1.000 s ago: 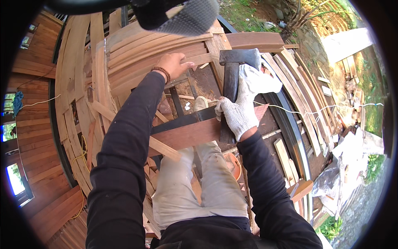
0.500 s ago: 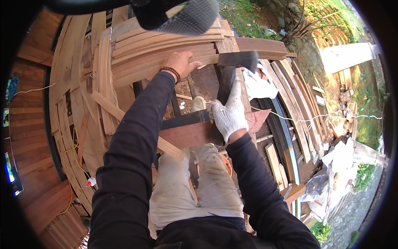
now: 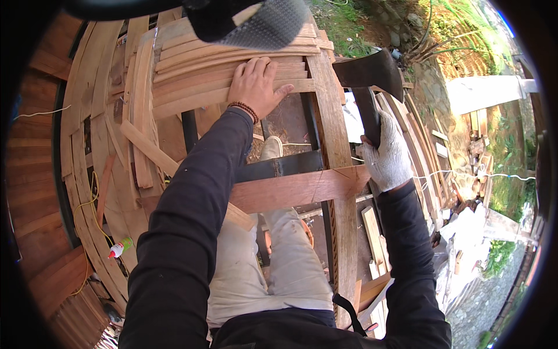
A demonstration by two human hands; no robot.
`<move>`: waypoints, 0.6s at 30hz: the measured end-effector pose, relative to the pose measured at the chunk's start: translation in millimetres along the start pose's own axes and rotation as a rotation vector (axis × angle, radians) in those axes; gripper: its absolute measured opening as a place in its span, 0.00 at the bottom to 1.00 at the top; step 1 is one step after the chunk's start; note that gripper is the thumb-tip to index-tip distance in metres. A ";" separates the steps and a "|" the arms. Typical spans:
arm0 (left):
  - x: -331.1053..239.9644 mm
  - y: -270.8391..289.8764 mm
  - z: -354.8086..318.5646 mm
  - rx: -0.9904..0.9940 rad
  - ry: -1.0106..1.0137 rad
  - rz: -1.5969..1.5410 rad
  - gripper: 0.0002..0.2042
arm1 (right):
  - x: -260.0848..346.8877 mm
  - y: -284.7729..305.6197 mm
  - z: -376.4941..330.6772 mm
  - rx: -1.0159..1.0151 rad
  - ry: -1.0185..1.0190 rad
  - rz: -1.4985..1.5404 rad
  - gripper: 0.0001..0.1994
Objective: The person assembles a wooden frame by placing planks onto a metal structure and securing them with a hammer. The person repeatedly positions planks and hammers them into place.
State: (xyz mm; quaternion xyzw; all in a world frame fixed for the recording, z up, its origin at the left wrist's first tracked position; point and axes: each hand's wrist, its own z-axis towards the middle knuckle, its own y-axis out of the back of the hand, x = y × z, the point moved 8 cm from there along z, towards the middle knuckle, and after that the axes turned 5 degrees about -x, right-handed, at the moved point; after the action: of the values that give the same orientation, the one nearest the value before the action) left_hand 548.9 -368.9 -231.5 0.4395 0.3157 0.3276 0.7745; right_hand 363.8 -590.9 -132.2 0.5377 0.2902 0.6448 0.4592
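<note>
My left hand [image 3: 256, 87], bare with a beaded bracelet at the wrist, lies over the near wooden boards [image 3: 200, 96] of a stack. Its fingers are stretched out and the thumb points right. In a white knit glove, my right hand [image 3: 386, 157] is closed round the dark handle of an axe [image 3: 372, 72]. The axe is raised to the right of the boards' ends, its broad dark head uppermost and apart from the wood. Between my forearms a reddish-brown plank [image 3: 290, 189] crosses in front of my legs.
A long timber beam [image 3: 332, 116] runs away from me beside the boards. A dark metal bar [image 3: 279, 166] lies behind the reddish plank. Loose planks [image 3: 96, 116] cover the left side, with a glue bottle [image 3: 121, 248] and a yellow cord [image 3: 87, 209]. White sheeting [image 3: 471, 232] lies at right.
The axe has been lifted off the end of the boards and moved right with my right hand. My left hand stays on the boards, its fingers now more outstretched.
</note>
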 end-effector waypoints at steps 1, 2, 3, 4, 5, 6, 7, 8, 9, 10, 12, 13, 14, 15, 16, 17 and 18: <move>-1.5 -1.2 -2.1 -0.014 -0.022 0.003 0.37 | -5.8 1.2 11.4 0.026 -0.074 0.036 0.30; -4.1 -1.3 -3.6 -0.031 -0.045 0.005 0.37 | -12.9 -1.1 22.8 0.147 -0.142 -0.061 0.25; -5.9 -1.1 -5.4 -0.048 -0.067 0.008 0.37 | -16.5 -3.8 32.9 0.158 -0.031 -0.169 0.21; -7.3 -1.4 -6.1 -0.061 -0.089 -0.007 0.36 | -20.7 -6.7 41.3 0.165 0.078 -0.281 0.18; -7.1 -2.0 -8.0 -0.072 -0.107 -0.020 0.35 | -23.3 -11.7 49.3 0.174 0.147 -0.284 0.16; -7.4 -3.2 -9.0 -0.083 -0.125 -0.033 0.35 | -24.9 -17.0 56.6 0.183 0.216 -0.287 0.15; -8.3 -4.5 -10.9 -0.093 -0.131 -0.032 0.34 | -26.8 -24.0 61.2 0.197 0.279 -0.286 0.13; -9.7 -2.6 -9.9 -0.109 -0.140 -0.026 0.34 | -24.9 -23.5 70.2 0.138 0.342 -0.252 0.11; -11.2 -0.7 -9.1 -0.125 -0.150 -0.021 0.33 | -27.5 -27.0 80.7 0.179 0.381 -0.322 0.11; -8.8 -1.3 -11.3 -0.116 -0.143 -0.023 0.33 | -23.9 -30.6 92.2 0.227 0.421 -0.386 0.12; -5.1 -2.3 -11.3 -0.106 -0.139 -0.028 0.33 | -20.3 -41.3 108.3 0.327 0.439 -0.477 0.14; -5.1 -3.5 -10.4 -0.101 -0.135 -0.034 0.33 | -20.1 -44.5 113.3 0.340 0.497 -0.452 0.14; -5.4 -4.5 -9.8 -0.095 -0.131 -0.040 0.33 | -19.1 -47.3 117.5 0.353 0.553 -0.426 0.14; -5.8 -5.4 -9.3 -0.089 -0.128 -0.046 0.33 | -23.5 -53.7 123.0 0.399 0.557 -0.473 0.13; -4.7 -6.3 -9.8 -0.087 -0.126 -0.050 0.32 | -21.6 -60.0 129.3 0.444 0.564 -0.518 0.13; -3.4 -6.9 -10.4 -0.085 -0.124 -0.054 0.32 | -20.4 -65.2 132.7 0.489 0.569 -0.563 0.13; -2.8 -7.6 -10.9 -0.083 -0.123 -0.059 0.32 | -17.8 -66.0 135.1 0.477 0.578 -0.568 0.12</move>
State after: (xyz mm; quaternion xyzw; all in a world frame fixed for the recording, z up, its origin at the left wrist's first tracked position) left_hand 540.6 -369.0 -242.2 0.4170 0.2664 0.2897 0.8193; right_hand 511.9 -596.1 -162.9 0.3260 0.6821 0.5320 0.3814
